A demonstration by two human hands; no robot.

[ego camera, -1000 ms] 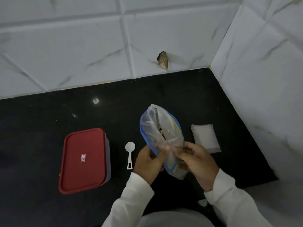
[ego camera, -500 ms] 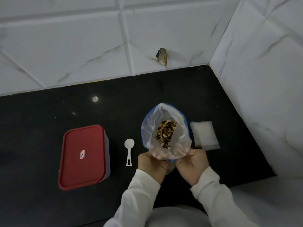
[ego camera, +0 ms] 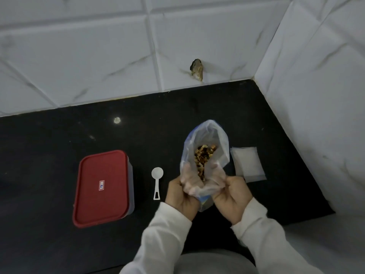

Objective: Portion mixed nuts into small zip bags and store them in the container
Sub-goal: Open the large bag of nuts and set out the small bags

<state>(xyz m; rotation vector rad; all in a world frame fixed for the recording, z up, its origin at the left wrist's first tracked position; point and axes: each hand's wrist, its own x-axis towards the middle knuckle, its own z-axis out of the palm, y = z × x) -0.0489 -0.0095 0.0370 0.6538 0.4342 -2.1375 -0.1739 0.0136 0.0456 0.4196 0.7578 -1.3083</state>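
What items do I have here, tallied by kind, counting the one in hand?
Red-lidded container: 1
White scoop: 1
Big nut bag, held: 1
Pile of small bags: 1, bags within uncountable
Total: 4

A: We log the bag as thin clear plastic film, crinkled and slightly cloudy.
B: Agreed. The lid is smooth red plastic with a dull sheen; the scoop is white plastic, matt.
A: We note the counter as black polished stone, glossy. The wall tiles are white, veined, smooth.
B: The small zip bags are frosted plastic, and the sleeves are white cloth, matt.
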